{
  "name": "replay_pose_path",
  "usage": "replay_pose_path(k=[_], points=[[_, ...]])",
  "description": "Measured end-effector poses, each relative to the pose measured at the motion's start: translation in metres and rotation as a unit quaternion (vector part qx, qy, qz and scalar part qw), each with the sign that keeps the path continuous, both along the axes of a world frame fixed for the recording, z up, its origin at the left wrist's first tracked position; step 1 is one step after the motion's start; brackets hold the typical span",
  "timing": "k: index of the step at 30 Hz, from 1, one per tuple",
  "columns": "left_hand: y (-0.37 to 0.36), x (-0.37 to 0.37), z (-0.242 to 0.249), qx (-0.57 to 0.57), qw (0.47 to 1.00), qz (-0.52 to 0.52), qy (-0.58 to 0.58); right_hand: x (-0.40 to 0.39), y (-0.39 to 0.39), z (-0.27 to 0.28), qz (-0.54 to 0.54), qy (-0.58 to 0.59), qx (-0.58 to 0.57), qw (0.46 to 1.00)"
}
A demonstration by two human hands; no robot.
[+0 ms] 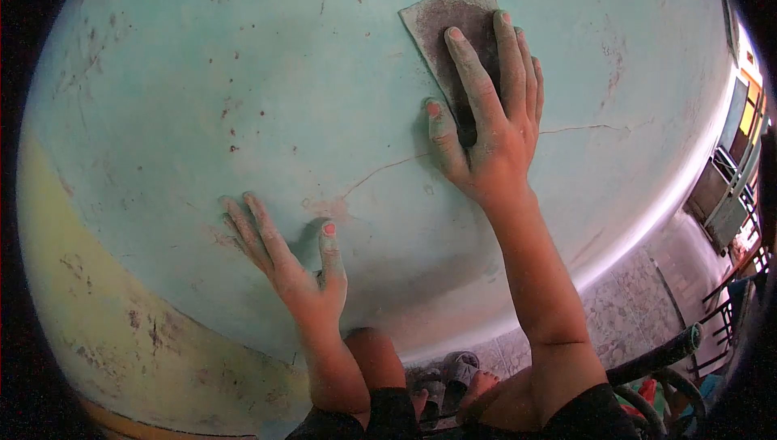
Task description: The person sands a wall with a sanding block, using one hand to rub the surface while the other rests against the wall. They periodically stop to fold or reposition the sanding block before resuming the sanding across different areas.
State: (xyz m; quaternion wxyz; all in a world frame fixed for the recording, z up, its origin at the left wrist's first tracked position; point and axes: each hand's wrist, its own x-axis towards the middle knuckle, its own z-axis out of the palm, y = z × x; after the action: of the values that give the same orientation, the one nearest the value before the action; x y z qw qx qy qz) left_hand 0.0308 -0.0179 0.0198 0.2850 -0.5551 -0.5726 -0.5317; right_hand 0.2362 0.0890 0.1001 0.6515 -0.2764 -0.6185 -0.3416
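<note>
The right hand [500, 144] presses sandpaper [441, 12] against the cracked wall [348, 76], fingers [476, 76] partly spread, while the left hand [301, 272] holds its thumb [330, 254] apart from its fingers.

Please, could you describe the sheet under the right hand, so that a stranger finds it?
On the big green wall filling most of the view, look right of centre, near the top. There the right hand covers part of a sheet, whose top extends beyond the fingers. Its dark face and paler top edge set it apart from the green.
</note>
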Motion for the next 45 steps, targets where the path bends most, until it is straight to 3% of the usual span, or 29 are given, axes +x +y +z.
replay_pose_path(k=[45], points=[[0.0015, 0.0018, -0.0019, 0.003, 1.0, 0.001, -0.004, -0.0003, -0.0007, -0.001, -0.007, 0.004, -0.013, 1.0]])
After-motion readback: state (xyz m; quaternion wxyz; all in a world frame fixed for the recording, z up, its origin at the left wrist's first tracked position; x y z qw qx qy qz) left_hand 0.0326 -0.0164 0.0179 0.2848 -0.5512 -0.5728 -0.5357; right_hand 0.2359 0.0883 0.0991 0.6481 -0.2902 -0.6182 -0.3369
